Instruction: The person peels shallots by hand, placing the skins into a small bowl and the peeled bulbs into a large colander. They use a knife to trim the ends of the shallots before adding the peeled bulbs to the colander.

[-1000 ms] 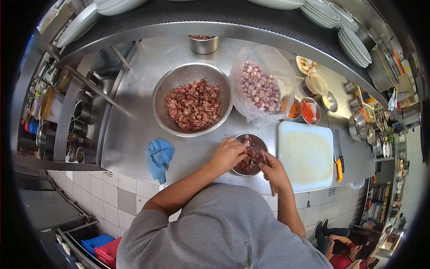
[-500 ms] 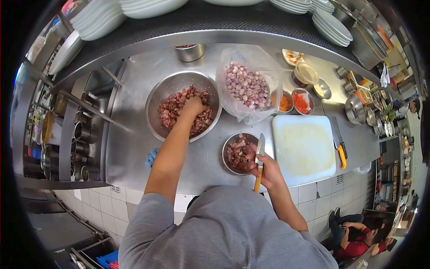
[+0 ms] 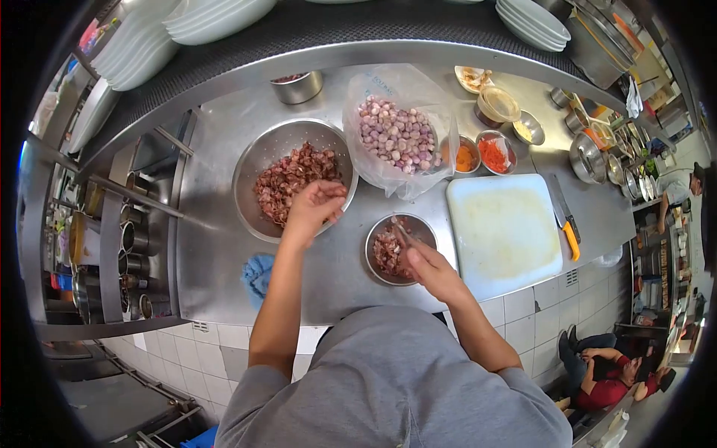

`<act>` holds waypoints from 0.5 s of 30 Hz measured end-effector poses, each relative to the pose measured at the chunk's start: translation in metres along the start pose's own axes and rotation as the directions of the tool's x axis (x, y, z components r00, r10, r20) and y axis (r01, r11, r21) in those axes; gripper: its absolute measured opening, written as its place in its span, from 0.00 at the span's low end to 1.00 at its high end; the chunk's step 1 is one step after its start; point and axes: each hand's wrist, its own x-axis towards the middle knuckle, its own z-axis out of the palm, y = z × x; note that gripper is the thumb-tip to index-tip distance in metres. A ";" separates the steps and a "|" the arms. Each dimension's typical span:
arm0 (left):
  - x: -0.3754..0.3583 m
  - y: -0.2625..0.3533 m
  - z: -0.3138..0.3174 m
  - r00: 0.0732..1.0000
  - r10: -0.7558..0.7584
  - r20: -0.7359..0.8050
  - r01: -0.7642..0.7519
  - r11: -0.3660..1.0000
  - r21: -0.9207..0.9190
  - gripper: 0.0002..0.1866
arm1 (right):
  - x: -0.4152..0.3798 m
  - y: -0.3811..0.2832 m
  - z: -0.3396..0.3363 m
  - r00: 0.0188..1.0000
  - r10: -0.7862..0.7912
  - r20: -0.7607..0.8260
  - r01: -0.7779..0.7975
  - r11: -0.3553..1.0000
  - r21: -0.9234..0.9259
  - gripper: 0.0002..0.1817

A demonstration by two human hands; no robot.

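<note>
My left hand (image 3: 320,210) is over the lower right part of a large steel colander (image 3: 250,205), its fingers curled around something I cannot make out. Dark reddish pieces (image 3: 295,173) lie heaped in the colander. My right hand (image 3: 433,270) grips a small knife (image 3: 403,235), whose blade points up and left over a smaller steel bowl (image 3: 371,265). More reddish pieces (image 3: 388,250) sit in that bowl. Behind it a clear plastic bag (image 3: 388,185) holds many small purple shallots (image 3: 396,134). A white cutting board (image 3: 506,228) lies to the right.
Right of the board lies a yellow-handled knife (image 3: 571,240). Small bowls with orange (image 3: 466,157) and red pieces (image 3: 494,154) stand behind it. A blue cloth (image 3: 258,278) is near the front edge. Plates (image 3: 216,19) line the shelf overhead. Two people in red (image 3: 606,384) sit at lower right.
My left hand has lifted out of the heap toward me. My right hand has turned, tipping the knife from upright to slanting over the small bowl. The view has shifted slightly.
</note>
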 end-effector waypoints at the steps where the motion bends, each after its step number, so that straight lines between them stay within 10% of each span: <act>1: -0.014 -0.001 0.010 0.999 0.020 0.030 -0.018 0.998 -0.067 0.14 | 0.008 0.000 0.005 0.976 -0.215 -0.010 0.208 0.953 -0.219 0.26; 2: -0.025 -0.001 0.020 0.997 0.042 0.059 -0.034 0.990 -0.136 0.13 | 0.014 -0.002 0.010 0.909 -0.415 0.032 0.388 0.817 -0.426 0.27; 15: -0.073 0.005 0.058 0.977 -0.036 0.211 0.090 0.963 -0.254 0.11 | -0.006 -0.030 0.018 0.924 -0.370 0.092 0.350 0.730 -0.587 0.29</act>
